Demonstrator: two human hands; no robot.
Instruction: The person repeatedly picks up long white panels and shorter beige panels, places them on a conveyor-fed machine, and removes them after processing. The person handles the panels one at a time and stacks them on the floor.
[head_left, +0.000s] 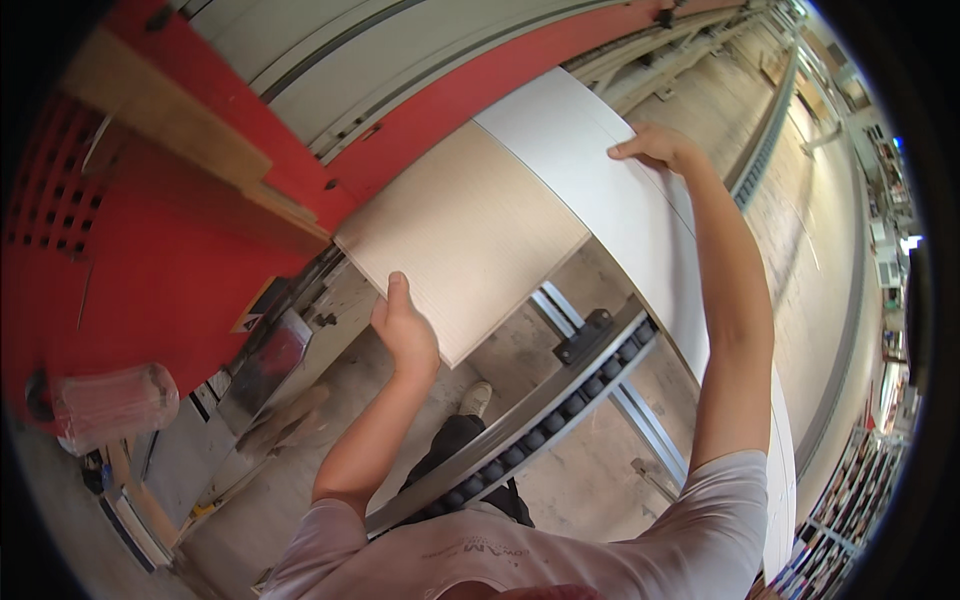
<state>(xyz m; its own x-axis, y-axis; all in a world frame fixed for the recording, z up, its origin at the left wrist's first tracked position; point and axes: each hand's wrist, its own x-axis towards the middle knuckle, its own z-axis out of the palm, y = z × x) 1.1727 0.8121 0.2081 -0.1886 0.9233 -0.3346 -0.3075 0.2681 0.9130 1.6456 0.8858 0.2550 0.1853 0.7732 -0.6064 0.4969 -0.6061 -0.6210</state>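
Note:
A light wood-grain board (472, 232) lies flat in front of me, its far edge against the red machine. My left hand (405, 326) grips the board's left edge, thumb on top and fingers hidden beneath. Along the board's right side runs a long white panel (559, 139), which curves in this lens and passes down beside my right arm. My right hand (660, 146) holds the far right edge of this panel, with the thumb on its top face and some fingers out of sight.
The red machine body (172, 292) stands at left and ahead. A roller rail (525, 439) with black rollers crosses in front of my body, on aluminium profiles (649, 420). A clear plastic cylinder (116, 401) sits at lower left. Another conveyor rail (765, 150) runs along the right.

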